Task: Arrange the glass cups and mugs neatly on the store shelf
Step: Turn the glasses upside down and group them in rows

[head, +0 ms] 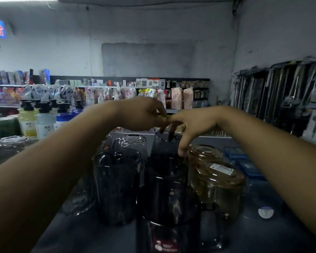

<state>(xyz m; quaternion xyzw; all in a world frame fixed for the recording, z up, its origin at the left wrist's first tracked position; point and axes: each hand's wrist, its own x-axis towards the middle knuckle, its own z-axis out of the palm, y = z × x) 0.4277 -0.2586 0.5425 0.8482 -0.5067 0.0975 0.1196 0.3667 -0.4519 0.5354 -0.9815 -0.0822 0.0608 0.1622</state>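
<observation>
Several glass cups stand grouped on the grey shelf top (pixel 98 234). Smoky dark mugs sit front left (pixel 117 187) and front centre (pixel 168 201). Upturned amber mugs (pixel 219 183) stand to the right, and clear glasses (pixel 133 143) behind. My right hand (pixel 192 125) reaches down over a dark cup (pixel 162 152) at the back of the group. Its fingers and thumb pinch the cup's top. My left hand (pixel 142 114) hovers just left of it, with curled fingers meeting the right hand's knuckles. Whether the left hand holds anything is hidden.
Pump bottles (pixel 44 117) stand at the left beyond the shelf edge. Blue boxes (pixel 244 161) lie to the right of the amber mugs, and a round white sticker (pixel 265 212) is on the shelf top. Stocked shelves (pixel 117 92) line the back wall, and metal goods (pixel 281 92) hang at the right.
</observation>
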